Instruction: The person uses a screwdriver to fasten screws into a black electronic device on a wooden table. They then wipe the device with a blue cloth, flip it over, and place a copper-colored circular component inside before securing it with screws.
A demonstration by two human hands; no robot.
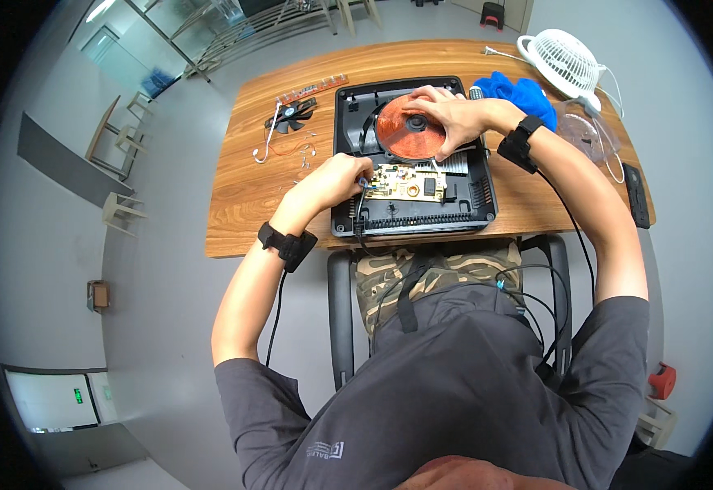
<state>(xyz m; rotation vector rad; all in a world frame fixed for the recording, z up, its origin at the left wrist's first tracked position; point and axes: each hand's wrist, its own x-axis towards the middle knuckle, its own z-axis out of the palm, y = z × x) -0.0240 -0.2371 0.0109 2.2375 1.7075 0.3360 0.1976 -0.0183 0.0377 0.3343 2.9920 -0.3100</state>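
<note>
A black open plastic housing [475, 214], apparently of an induction cooker, lies on the table in front of me. My right hand [461, 118] is closed on the rim of a round copper coil [397, 135] in its upper part, the thumb at the lower right edge and the fingers over the far edge. Below the coil sits a pale circuit board [397, 184] beside a finned metal heat sink [456, 164]. My left hand [338, 180] pinches something at the board's left end; the fingers hide what it is. A black cord [359, 216] runs below those fingers.
On the wooden table [246, 204], left of the housing, lie a black fan [292, 114], a narrow strip board [314, 87] and small loose screws. Blue cloth [516, 94], a white fan [565, 61], a clear plastic bag [589, 135] and a black bar-shaped item [636, 194] are at right.
</note>
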